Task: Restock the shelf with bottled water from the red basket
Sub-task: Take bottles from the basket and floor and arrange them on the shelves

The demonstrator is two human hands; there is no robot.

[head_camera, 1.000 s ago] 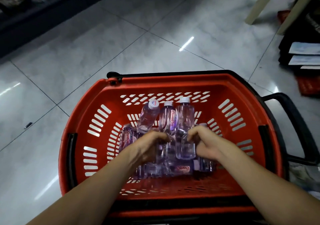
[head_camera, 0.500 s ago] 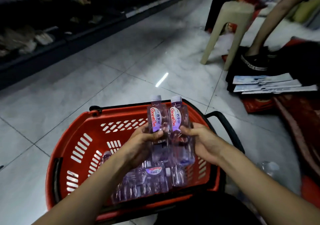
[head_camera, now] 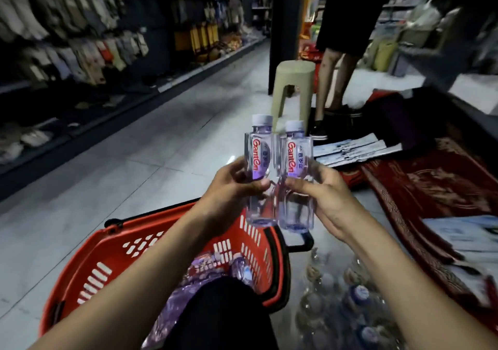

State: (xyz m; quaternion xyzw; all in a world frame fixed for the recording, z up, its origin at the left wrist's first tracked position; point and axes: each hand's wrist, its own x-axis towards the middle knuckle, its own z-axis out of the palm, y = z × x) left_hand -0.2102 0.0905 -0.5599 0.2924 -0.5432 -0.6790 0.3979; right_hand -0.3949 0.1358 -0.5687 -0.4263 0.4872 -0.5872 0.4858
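Here, left grip (head_camera: 231, 190) pinching left bottle (head_camera: 259, 155), right grip (head_camera: 324, 198) pinching right bottle (head_camera: 295, 158); two bottles upright, one red basket (head_camera: 113, 242) below

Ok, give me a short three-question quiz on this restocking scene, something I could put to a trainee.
1. True or false: the left hand holds the left bottle and the right hand holds the right bottle, both upright.
2. The two bottles are: A) lying in the red basket, B) held up clear of it, C) standing on the floor.
3. What pale seat stands on the floor beyond the bottles?
Key: 1 true; 2 B; 3 the stool.
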